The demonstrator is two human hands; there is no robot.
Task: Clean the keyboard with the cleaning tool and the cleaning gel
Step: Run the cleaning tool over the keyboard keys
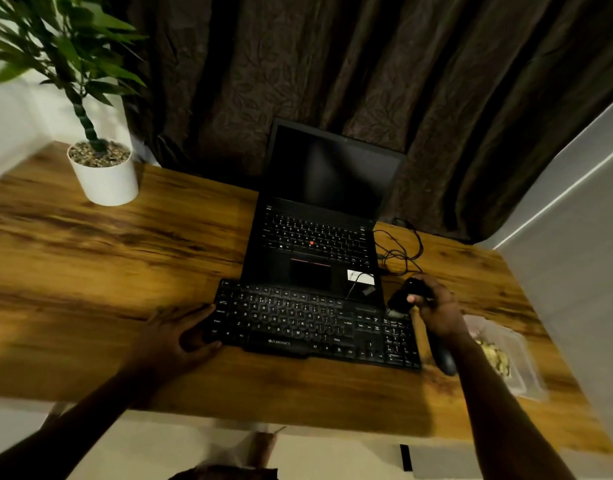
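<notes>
Two hands on it right now: the left hand is wrapped around the 9 o'clock end of the black full-size plastic keyboard, thumb on the near edge and fingers over the far edge, basically pinning it to the wood-grain tabletop. The right hand is clenched around a stubby black cleaning tool. The tool's pale brush end points down at the keyboard's far corner, about 2 o'clock, over the number pad. It looks like it's touching the keys, but it's too dark to swear to it. What matters for the next move, I'd say: the keyboard's long axis runs 9 to 3 in front of the person, so nearly the whole key field lies toward 9 o'clock from the tool. The right hand would have to sweep that way while the left just braces. The clear plastic tub of yellowish cleaning gel sits off the keyboard's 3 o'clock end, just beside the right forearm, so that hand is nearer for it. An open black laptop sits at 12 o'clock, right up against the keyboard's far edge, so there's not much room along the top row. There's also a dark rounded thing under the right wrist, can't tell what it is.
</notes>
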